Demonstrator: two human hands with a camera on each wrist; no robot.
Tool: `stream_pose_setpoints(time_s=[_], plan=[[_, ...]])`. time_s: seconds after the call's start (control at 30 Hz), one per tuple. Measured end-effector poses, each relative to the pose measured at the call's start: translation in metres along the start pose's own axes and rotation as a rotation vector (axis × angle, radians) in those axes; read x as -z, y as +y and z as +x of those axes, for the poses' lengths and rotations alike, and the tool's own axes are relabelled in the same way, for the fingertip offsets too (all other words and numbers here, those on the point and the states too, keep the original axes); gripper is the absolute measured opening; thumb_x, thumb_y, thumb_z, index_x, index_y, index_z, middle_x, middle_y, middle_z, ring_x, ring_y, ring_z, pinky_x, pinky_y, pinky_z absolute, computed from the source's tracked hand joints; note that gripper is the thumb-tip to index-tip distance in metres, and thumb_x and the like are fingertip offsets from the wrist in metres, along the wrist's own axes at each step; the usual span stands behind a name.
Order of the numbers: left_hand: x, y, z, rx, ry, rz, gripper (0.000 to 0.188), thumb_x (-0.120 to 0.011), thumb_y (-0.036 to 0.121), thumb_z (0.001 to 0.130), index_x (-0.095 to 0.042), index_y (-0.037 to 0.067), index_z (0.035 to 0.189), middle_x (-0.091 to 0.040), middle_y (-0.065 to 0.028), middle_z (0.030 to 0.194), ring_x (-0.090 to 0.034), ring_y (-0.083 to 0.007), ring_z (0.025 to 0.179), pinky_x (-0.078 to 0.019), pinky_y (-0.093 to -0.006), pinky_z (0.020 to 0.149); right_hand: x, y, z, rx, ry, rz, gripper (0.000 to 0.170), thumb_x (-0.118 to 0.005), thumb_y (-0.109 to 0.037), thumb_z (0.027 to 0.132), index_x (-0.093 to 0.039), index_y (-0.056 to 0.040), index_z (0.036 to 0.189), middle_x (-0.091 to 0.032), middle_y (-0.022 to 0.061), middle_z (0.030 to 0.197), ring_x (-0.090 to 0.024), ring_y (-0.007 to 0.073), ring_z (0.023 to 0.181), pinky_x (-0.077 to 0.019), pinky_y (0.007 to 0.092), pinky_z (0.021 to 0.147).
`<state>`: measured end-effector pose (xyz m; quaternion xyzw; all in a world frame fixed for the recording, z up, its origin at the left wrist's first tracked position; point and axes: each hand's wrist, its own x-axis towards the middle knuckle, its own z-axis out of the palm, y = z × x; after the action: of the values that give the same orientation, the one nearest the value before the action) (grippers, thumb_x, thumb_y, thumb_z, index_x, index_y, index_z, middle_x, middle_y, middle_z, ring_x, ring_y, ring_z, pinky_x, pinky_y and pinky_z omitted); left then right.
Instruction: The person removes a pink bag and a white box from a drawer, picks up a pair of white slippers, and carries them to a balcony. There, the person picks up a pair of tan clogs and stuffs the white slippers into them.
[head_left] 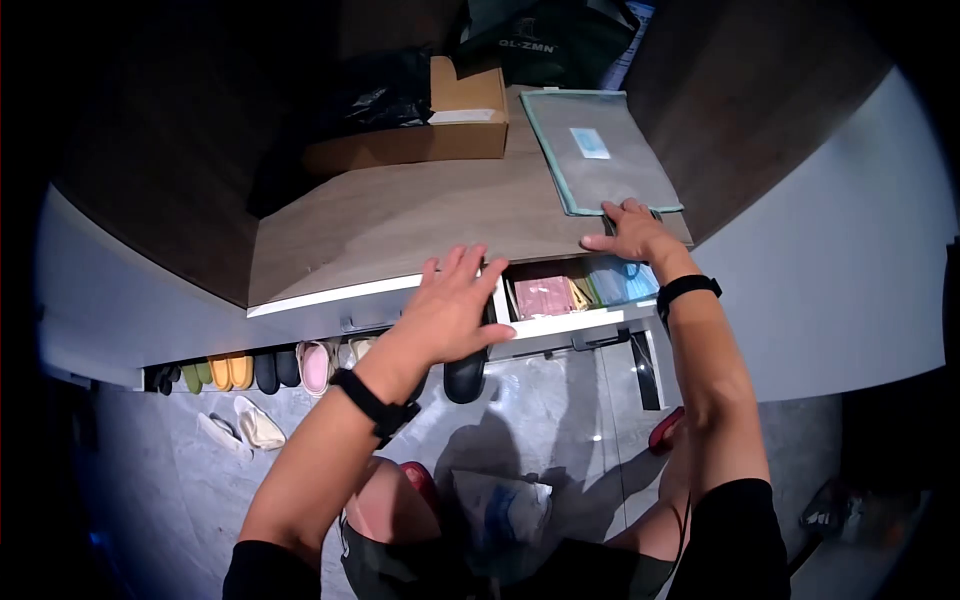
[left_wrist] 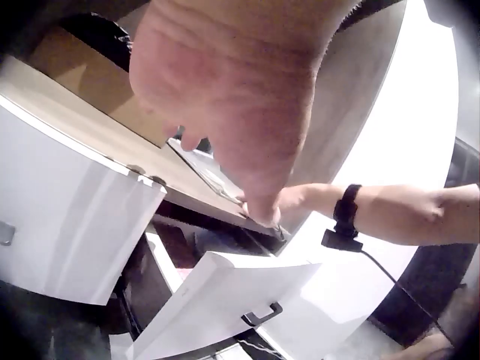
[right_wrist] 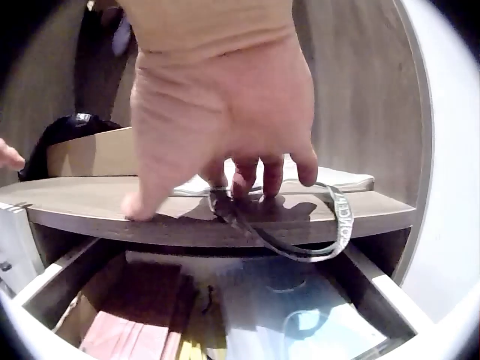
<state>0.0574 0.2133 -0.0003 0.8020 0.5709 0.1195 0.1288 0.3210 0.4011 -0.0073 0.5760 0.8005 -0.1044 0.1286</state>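
My right hand [head_left: 640,235] rests with its fingertips at the near edge of a flat grey zip pouch [head_left: 610,140] with mint-green trim. From under those fingers a printed strap loop [right_wrist: 342,221] hangs over the shelf's front edge. My left hand [head_left: 450,310] is spread, with nothing in it, by the left end of a pulled-out drawer [head_left: 560,325]. Inside the drawer lie pink packets [head_left: 543,297] and blue packets [head_left: 620,283], shown from closer up in the right wrist view.
A cardboard box [head_left: 410,145] with a black plastic bag [head_left: 370,95] sits on the wooden shelf [head_left: 400,225]. Behind stands a dark green bag [head_left: 540,45]. Shoes line the floor below, among them a pink clog [head_left: 316,367]. A white package [head_left: 503,510] shows between the legs.
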Motion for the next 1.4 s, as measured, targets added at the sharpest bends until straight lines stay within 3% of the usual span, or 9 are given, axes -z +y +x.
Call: stream_pose_setpoints(time_s=[0.23,0.5,0.6,0.77,0.93,1.03,1.13,1.23,1.4], plan=[[-0.034,-0.014,0.033,0.195,-0.132,0.134,0.104,-0.061,0.069,0.073,-0.028,0.001,0.145,-0.021,-0.0258,0.151,-0.018,-0.0429,0.141,-0.0203,-0.0626,0.109,-0.011,0.014,0.021,0.041,0.058,0.282,0.102,-0.052,-0.071,0.079,-0.026,0.0017,0.146,-0.021,0.0219,0.153,-0.02,0.0344,0.143,-0.0222,0.0401,0.115],[-0.028,-0.001,0.04,0.254,-0.34,0.156,0.128,-0.067,0.077,0.059,-0.02,-0.003,0.147,-0.009,-0.0287,0.154,-0.007,-0.0447,0.143,-0.018,-0.0648,0.109,-0.015,0.027,-0.032,0.203,0.098,0.229,0.074,-0.058,-0.051,0.088,-0.041,0.0006,0.138,-0.044,0.0231,0.14,-0.04,0.0355,0.132,-0.0318,0.0381,0.11],[-0.031,0.0,0.04,0.238,-0.275,0.159,0.125,-0.069,0.075,0.059,-0.023,-0.003,0.145,-0.014,-0.0298,0.152,-0.013,-0.0458,0.142,-0.0222,-0.0632,0.109,-0.019,0.04,-0.03,0.208,0.096,0.157,0.062,-0.06,-0.046,0.088,-0.049,-0.0014,0.13,-0.05,0.0184,0.135,-0.044,0.0364,0.127,-0.0341,0.0374,0.108],[-0.031,0.005,0.042,0.222,-0.24,0.255,0.115,-0.07,0.071,0.062,-0.032,-0.003,0.141,-0.025,-0.0278,0.149,-0.027,-0.0441,0.137,-0.0354,-0.0542,0.104,-0.026,0.042,-0.048,0.215,0.324,-0.328,0.031,-0.06,-0.026,0.088,-0.06,-0.0114,0.115,-0.06,0.0153,0.12,-0.055,0.028,0.116,-0.0314,0.0587,0.104],[-0.026,0.001,0.046,0.19,-0.202,0.242,0.099,-0.069,0.067,0.065,-0.045,-0.002,0.132,-0.041,-0.0235,0.139,-0.045,-0.0406,0.125,-0.0455,-0.0485,0.095,-0.003,0.053,-0.046,0.094,0.562,-0.218,0.019,-0.051,-0.018,0.087,-0.063,-0.0116,0.1,-0.069,0.0146,0.09,-0.065,0.0334,0.089,-0.0373,0.0535,0.096],[-0.037,-0.008,0.047,0.129,-0.036,0.275,0.071,-0.066,0.059,0.075,-0.057,0.003,0.118,-0.057,-0.0205,0.118,-0.058,-0.0389,0.108,-0.0493,-0.0479,0.088,0.0,0.054,-0.06,0.303,0.925,0.044,0.016,-0.055,-0.022,0.09,-0.064,-0.0095,0.093,-0.068,0.0124,0.087,-0.067,0.0245,0.082,-0.0511,0.0332,0.069],[-0.048,-0.016,0.051,0.079,0.095,0.35,0.058,-0.061,0.057,0.082,-0.06,0.008,0.113,-0.066,-0.0178,0.1,-0.064,-0.0381,0.091,-0.0518,-0.048,0.08,-0.013,0.03,-0.106,0.316,0.789,0.477,0.018,-0.059,-0.022,0.093,-0.063,-0.0071,0.101,-0.067,0.0029,0.091,-0.064,0.014,0.082,-0.0497,0.0276,0.076],[-0.065,-0.023,0.059,0.048,0.153,0.45,0.045,-0.059,0.048,0.088,-0.062,0.008,0.108,-0.069,-0.0156,0.089,-0.066,-0.0391,0.081,-0.0527,-0.0468,0.076,-0.067,0.015,-0.157,0.376,0.147,0.767,0.022,-0.059,-0.027,0.093,-0.062,-0.0053,0.096,-0.058,0.0002,0.079,-0.05,0.0084,0.072,-0.0455,0.025,0.066],[-0.058,-0.006,0.057,0.07,0.213,0.413,0.033,-0.063,0.036,0.084,-0.059,0.004,0.09,-0.066,-0.0178,0.086,-0.064,-0.0366,0.08,-0.0504,-0.0466,0.072,-0.178,-0.043,-0.238,0.451,-0.684,0.058,0.085,-0.076,-0.032,0.075,-0.033,-0.011,0.144,-0.048,0.0159,0.134,-0.053,0.0325,0.116,-0.0439,0.041,0.1]])
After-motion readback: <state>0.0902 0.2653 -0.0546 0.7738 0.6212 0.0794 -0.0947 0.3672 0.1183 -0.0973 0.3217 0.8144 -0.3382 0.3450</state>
